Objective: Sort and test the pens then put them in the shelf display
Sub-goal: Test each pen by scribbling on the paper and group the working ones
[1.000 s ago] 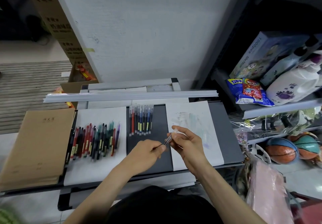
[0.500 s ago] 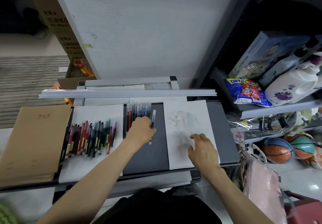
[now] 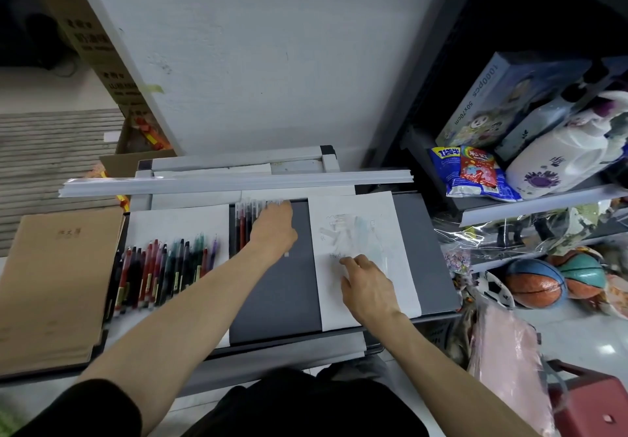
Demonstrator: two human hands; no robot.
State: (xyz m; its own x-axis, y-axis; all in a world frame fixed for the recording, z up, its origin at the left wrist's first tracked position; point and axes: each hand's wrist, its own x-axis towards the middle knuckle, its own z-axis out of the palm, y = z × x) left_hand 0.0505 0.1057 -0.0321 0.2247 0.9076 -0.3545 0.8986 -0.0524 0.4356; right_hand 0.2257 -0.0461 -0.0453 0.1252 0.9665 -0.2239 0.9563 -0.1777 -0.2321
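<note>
A row of clear-barrelled pens (image 3: 242,222) lies at the far end of the dark grey tray (image 3: 272,300). My left hand (image 3: 272,233) lies over the right part of that row with its fingers stretched forward. A pale pen end (image 3: 286,253) shows under its near edge. A larger bunch of red, black, green and purple pens (image 3: 159,273) lies on a white sheet (image 3: 176,222) to the left. My right hand (image 3: 367,287) rests on the scribbled test paper (image 3: 373,219), fingers loosely bent, holding nothing.
A brown notebook (image 3: 51,283) lies at the left edge. Long white strips (image 3: 238,182) lie across the back of the tray. At the right stands a shelf (image 3: 543,204) with boxes, snack bags and a bottle. Below it are balls (image 3: 535,283), a pink bag (image 3: 509,362) and a red stool (image 3: 594,402).
One second ago both hands held a clear pen over the tray. My left hand carried it to the row of clear pens and now lies over them. My right hand dropped onto the test paper.
</note>
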